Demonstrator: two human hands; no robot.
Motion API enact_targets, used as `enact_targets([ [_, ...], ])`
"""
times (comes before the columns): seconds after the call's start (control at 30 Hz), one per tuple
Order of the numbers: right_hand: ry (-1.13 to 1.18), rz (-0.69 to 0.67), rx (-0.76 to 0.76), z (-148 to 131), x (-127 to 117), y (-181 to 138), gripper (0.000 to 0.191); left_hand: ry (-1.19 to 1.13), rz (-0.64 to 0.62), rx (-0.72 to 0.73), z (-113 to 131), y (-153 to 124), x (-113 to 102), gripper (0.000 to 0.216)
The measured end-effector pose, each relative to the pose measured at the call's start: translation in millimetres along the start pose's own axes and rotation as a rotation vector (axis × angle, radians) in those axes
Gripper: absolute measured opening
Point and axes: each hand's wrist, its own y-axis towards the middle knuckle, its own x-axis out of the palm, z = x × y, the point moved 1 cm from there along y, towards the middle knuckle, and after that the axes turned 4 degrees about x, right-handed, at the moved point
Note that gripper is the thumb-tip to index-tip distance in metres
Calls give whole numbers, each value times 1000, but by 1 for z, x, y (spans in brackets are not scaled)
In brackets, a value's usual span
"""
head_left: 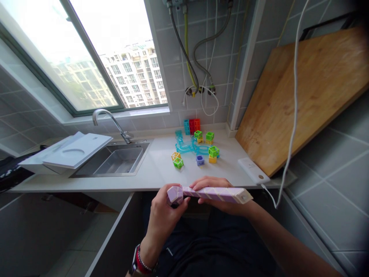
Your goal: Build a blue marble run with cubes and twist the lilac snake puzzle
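Just in front of the counter's edge I hold a faceted purple stick [219, 194] with pale diagonal stripes, level and running left to right. A knobby, many-sided purple piece [175, 195] is at its left end; whether the two are joined is hard to see. My left hand [164, 211] is closed round the knobby piece, thumb below and fingers above. My right hand [216, 182] grips the stick from behind, its fingers partly hidden by it. Ahead on the counter are open-frame toy cubes, among them a purple-blue cube [200, 160] and a green cube [178, 163].
Clear teal track pieces [187, 147] lie among the cubes, with red and teal blocks [192, 126] against the wall. White panels [76, 151] partly cover the sink [119, 161] at left. A white power bank [253, 171] with a cable and a leaning wooden board [305, 96] are at right.
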Motion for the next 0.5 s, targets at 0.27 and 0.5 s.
enact_targets([
  [0.27,45,42,34,6,2,-2,26,203,91,76,3,5,4,33],
  [0.5,-60,29,124,8,3,-7,30,302,43,69,7,9,4,47],
])
